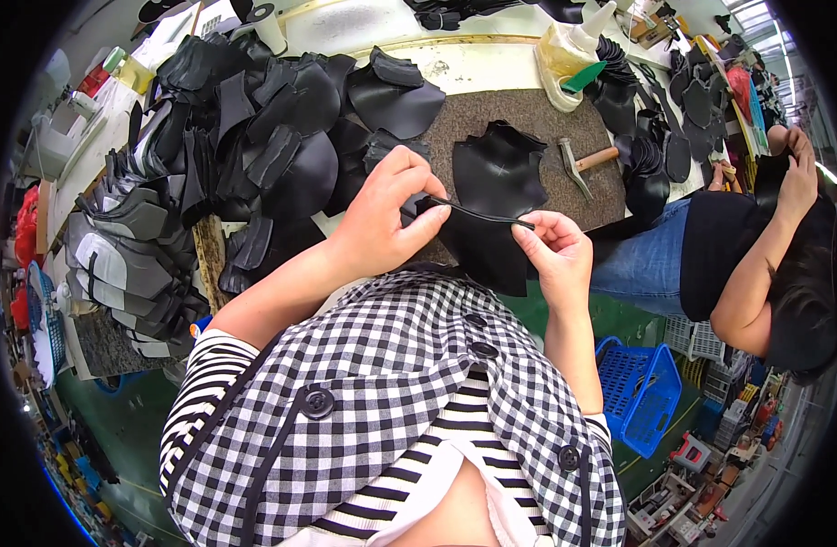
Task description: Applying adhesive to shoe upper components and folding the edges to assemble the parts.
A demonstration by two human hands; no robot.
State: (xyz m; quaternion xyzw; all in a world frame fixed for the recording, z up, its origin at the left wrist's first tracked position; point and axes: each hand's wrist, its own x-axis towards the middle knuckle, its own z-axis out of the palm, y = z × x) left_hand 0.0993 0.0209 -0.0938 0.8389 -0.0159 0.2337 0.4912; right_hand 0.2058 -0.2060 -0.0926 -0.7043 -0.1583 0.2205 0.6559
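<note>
A black leather piece (487, 252) hangs between my two hands, its upper edge stretched level in front of my body. My left hand (393, 211) pinches one end of that edge between thumb and fingers. At the other end, my right hand (557, 252) grips it with thumb and fingertips. Just beyond lies another black leather piece (500, 170), flat on a brown speckled board (459, 114). To its right rests a hammer (586, 164) with a wooden handle and metal head.
Heaps of black cut pieces (295, 105) cover the table's left, beside stacked grey pieces (131, 237). A pale plastic container (564, 64) with a green blade-shaped item (583, 77) stands at the board's far edge. At right, a co-worker (710, 264) sits close. A blue basket (639, 392) is on the floor.
</note>
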